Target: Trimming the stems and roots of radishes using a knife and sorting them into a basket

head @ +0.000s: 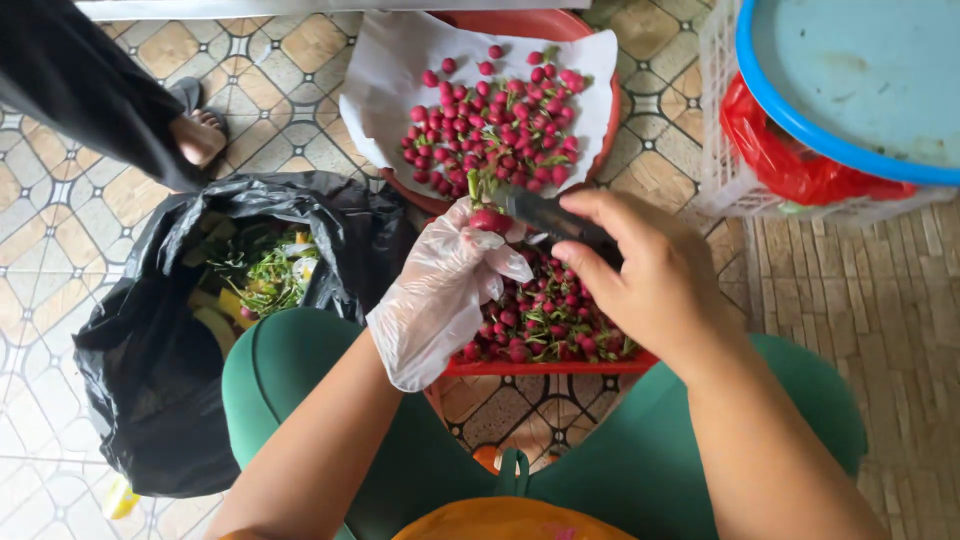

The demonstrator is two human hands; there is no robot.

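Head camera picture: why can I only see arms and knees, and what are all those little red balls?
The camera sits on a person's head and looks down, so you see only their own arms and green-clad knees. The left hand, in a thin clear glove, holds one small red radish. The bare right hand holds a dark knife against it. Below the hands is a red tray of radishes that have leaves on. Farther up is a red basin lined with white paper, holding radishes without leaves. To the left, a black bag holds green scraps. The foot at top left belongs to somebody else.
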